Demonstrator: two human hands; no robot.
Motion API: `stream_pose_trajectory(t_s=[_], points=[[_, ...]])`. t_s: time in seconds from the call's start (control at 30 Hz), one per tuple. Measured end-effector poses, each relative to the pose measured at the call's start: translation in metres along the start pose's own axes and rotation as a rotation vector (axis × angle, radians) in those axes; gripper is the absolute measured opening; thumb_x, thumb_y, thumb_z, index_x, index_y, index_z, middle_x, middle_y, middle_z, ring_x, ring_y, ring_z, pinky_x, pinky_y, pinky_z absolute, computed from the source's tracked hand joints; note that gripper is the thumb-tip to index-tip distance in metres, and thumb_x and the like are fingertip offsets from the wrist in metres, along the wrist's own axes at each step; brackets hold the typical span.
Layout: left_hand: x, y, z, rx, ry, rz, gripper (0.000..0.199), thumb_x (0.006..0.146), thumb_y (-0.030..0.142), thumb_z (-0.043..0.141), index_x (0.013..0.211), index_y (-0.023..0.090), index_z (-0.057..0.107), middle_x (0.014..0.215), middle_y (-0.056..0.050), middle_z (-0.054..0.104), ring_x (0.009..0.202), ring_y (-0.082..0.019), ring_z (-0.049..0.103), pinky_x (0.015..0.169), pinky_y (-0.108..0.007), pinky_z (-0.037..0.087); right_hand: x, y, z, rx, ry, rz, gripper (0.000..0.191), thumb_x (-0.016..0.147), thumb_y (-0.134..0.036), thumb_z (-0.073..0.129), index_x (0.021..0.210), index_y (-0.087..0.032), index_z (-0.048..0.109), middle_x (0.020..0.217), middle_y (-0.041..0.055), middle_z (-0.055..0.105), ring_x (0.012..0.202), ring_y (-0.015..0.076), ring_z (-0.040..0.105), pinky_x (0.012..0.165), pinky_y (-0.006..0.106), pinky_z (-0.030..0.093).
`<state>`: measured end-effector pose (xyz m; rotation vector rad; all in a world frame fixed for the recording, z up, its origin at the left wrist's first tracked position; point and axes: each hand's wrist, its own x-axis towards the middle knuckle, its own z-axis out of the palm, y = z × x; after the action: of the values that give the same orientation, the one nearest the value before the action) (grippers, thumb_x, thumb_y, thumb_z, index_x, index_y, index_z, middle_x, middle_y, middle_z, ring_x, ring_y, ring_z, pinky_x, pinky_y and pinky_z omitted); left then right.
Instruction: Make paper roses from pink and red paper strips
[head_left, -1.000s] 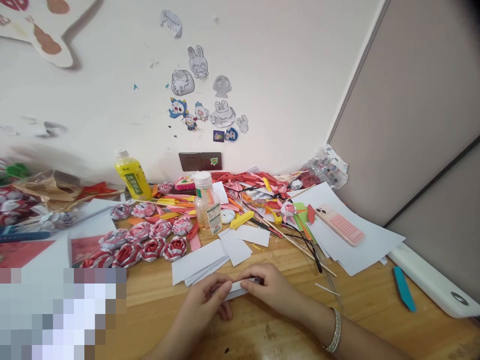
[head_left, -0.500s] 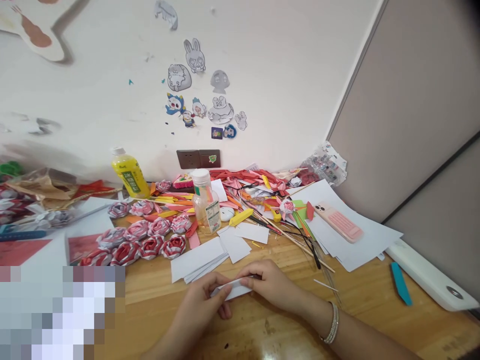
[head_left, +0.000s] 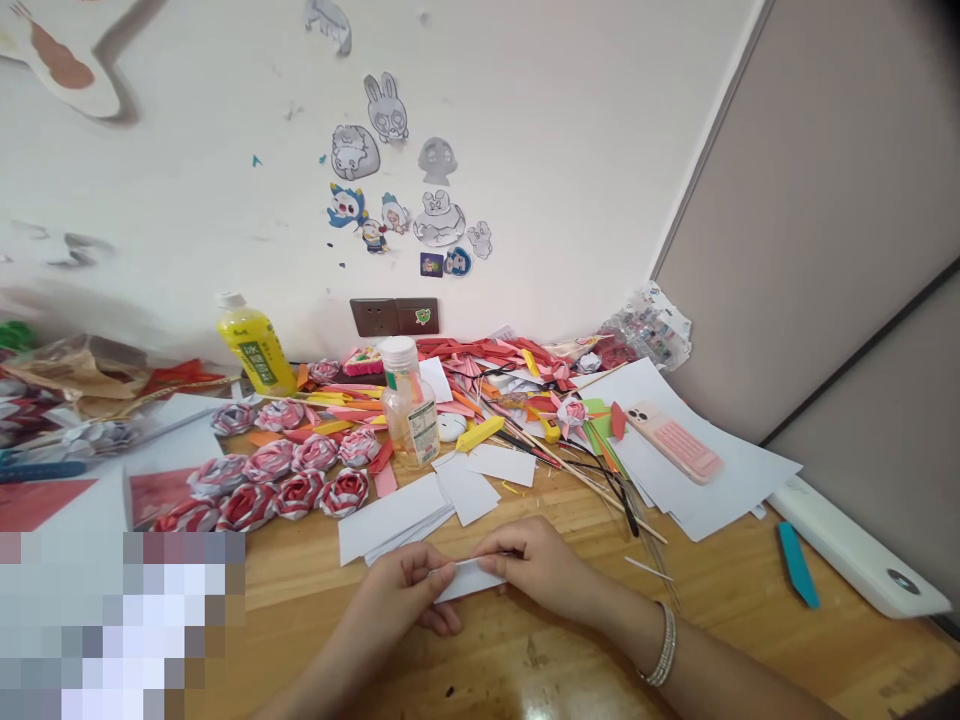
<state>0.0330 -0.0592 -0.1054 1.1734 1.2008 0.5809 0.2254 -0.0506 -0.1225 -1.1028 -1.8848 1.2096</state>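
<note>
A small white paper strip (head_left: 471,580) is held between both hands above the wooden table. My left hand (head_left: 409,590) pinches its left end between thumb and fingers. At the right end, my right hand (head_left: 529,560) grips the paper's upper edge with thumb and fingers; a bracelet circles that wrist. Just beyond the hands lie a stack of white paper strips (head_left: 394,515) and loose white pieces (head_left: 502,464). Several folded red, pink and white paper roses (head_left: 300,493) sit in rows to the left of the stack.
A clear jar (head_left: 411,410) and a yellow bottle (head_left: 259,345) stand behind. Coloured paper strips and sticks are heaped along the wall. On the right are a pink phone (head_left: 675,443) on white sheets, a teal object (head_left: 797,565) and a long white device (head_left: 862,550).
My left hand has shifted slightly left, and more of the paper's face shows between the hands. The whole view has moved a little.
</note>
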Motion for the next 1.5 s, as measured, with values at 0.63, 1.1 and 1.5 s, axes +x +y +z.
stream_pose_trajectory(t_s=[0.63, 1.1, 1.5], points=[[0.002, 0.002, -0.005, -0.015, -0.013, 0.063, 0.053, 0.056, 0.066, 0.064, 0.072, 0.017, 0.054, 0.053, 0.001, 0.066, 0.052, -0.016, 0.063, 0.055, -0.027, 0.048, 0.000, -0.001, -0.006, 0.085, -0.032, 0.016, 0.022, 0.085, -0.015, 0.047, 0.099, -0.016, 0.064, 0.086, 0.0030, 0.066, 0.062, 0.0108, 0.060, 0.061, 0.022, 0.045], [0.005, -0.004, -0.004, -0.271, -0.028, 0.039, 0.039, 0.053, 0.044, 0.077, 0.069, 0.017, 0.054, 0.051, 0.003, 0.065, 0.047, -0.011, 0.058, 0.052, -0.024, 0.044, 0.000, 0.000, 0.004, 0.282, -0.084, 0.069, 0.017, 0.079, -0.017, 0.055, 0.092, -0.016, 0.066, 0.069, -0.0015, 0.060, 0.057, 0.0094, 0.053, 0.056, 0.020, 0.042], [-0.004, 0.004, 0.000, 0.041, 0.106, 0.170, 0.034, 0.056, 0.039, 0.071, 0.081, 0.016, 0.067, 0.071, -0.002, 0.069, 0.054, -0.014, 0.058, 0.056, -0.026, 0.046, -0.002, -0.004, 0.002, 0.121, -0.059, 0.034, 0.026, 0.078, -0.029, 0.063, 0.101, -0.019, 0.066, 0.085, 0.0008, 0.066, 0.073, 0.0133, 0.057, 0.064, 0.022, 0.041]])
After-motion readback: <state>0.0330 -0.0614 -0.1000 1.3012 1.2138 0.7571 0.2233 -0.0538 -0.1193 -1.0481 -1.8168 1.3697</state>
